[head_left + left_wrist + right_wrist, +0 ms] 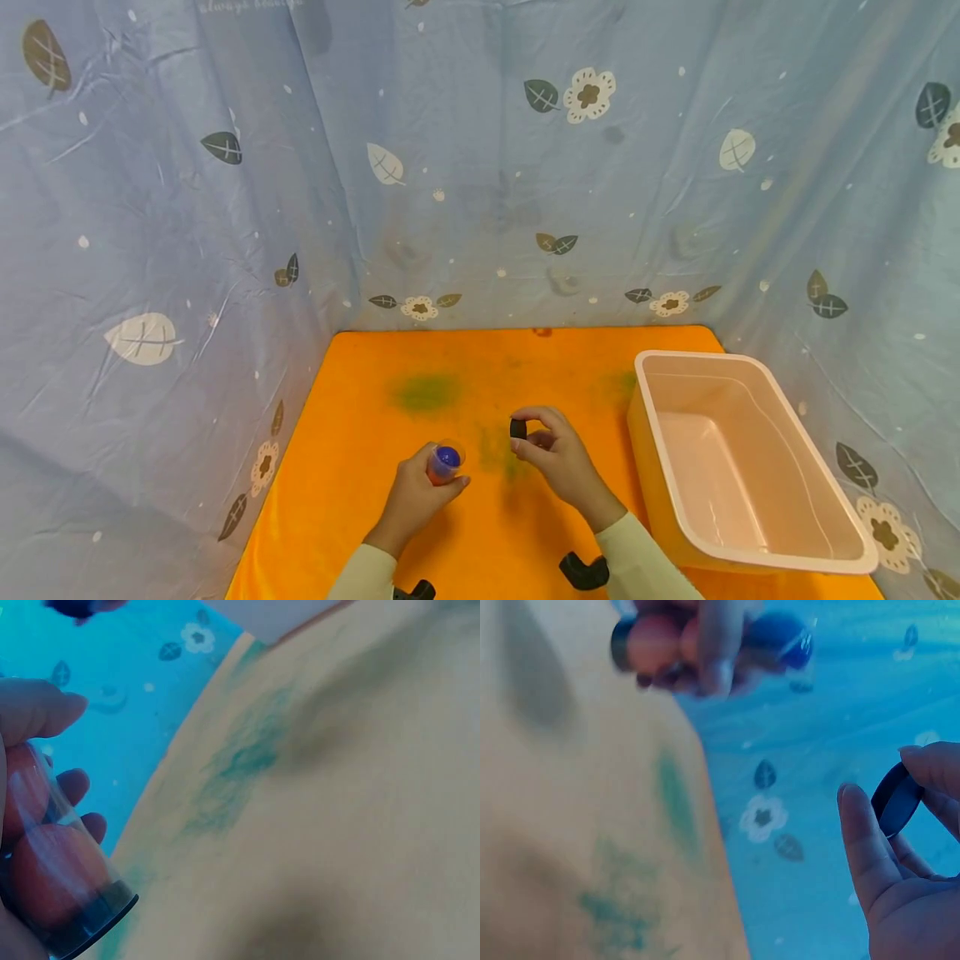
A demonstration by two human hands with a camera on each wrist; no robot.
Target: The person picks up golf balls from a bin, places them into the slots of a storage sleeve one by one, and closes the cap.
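Observation:
My left hand grips a clear plastic tube above the orange surface. A blue ball sits at its top end. Inside, the left wrist view shows orange-red balls stacked against a dark base cap. To the right, my right hand pinches a small round black cap between thumb and fingers, held apart from the tube. In the right wrist view the tube with its blue ball appears at the top, partly covered by the left fingers.
A pale pink plastic bin stands at the right of the orange-covered table. Patterned blue-grey curtains hang behind and on both sides. Dark curved pieces show by the wrists.

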